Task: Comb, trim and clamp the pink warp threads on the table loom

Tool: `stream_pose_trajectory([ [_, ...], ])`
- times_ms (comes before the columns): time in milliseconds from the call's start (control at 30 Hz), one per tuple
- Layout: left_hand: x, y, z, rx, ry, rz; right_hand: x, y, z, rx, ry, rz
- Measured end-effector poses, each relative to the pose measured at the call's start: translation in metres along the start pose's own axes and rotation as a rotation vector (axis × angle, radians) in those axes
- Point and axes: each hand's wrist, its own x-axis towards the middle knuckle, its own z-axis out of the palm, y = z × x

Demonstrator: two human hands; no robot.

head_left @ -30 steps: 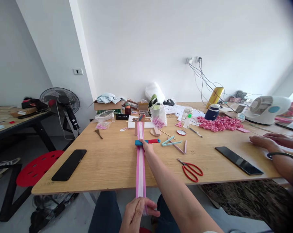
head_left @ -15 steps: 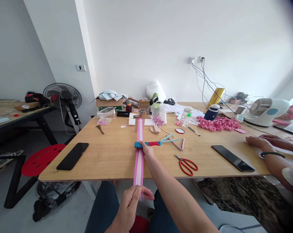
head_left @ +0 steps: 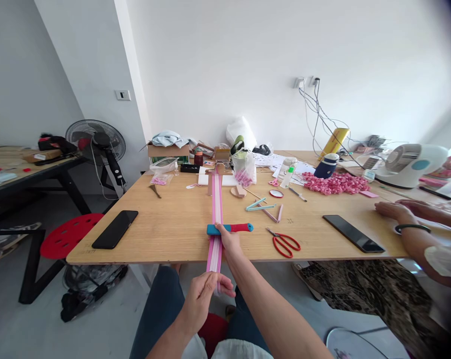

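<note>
A long band of pink and white paper strips (head_left: 217,209) runs from a small wooden stand (head_left: 218,179) at the table's middle toward me, past the near edge. My left hand (head_left: 205,296), below the table edge, pinches the near end of the strips. My right hand (head_left: 229,239) grips a tool with a blue and red handle (head_left: 230,228) laid crosswise on the strips near the table's front edge.
On the wooden table (head_left: 165,234) lie red scissors (head_left: 284,243), a black phone (head_left: 115,229) at left, another phone (head_left: 352,233) at right, a pile of pink pieces (head_left: 336,183), a white fan (head_left: 412,164). Another person's hands (head_left: 393,209) rest at right. A red stool (head_left: 70,234) stands left.
My right hand has drawn the blue and red tool along the strips toward me, close to the table's front edge. My left hand keeps its pinch on the strip ends.
</note>
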Motion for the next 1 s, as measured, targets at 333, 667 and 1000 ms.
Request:
stream_pose_trajectory([
  [333, -0.007, -0.014, 0.008, -0.09, 0.011, -0.092, -0.034, 0.004, -0.017, 0.016, -0.028, -0.046],
  [667, -0.013, -0.029, 0.011, -0.14, 0.04, -0.171, -0.069, 0.007, -0.033, 0.052, -0.057, 0.007],
  [1000, -0.016, -0.037, 0.017, -0.19, 0.048, -0.226, -0.081, 0.017, -0.048, -0.028, -0.075, 0.056],
])
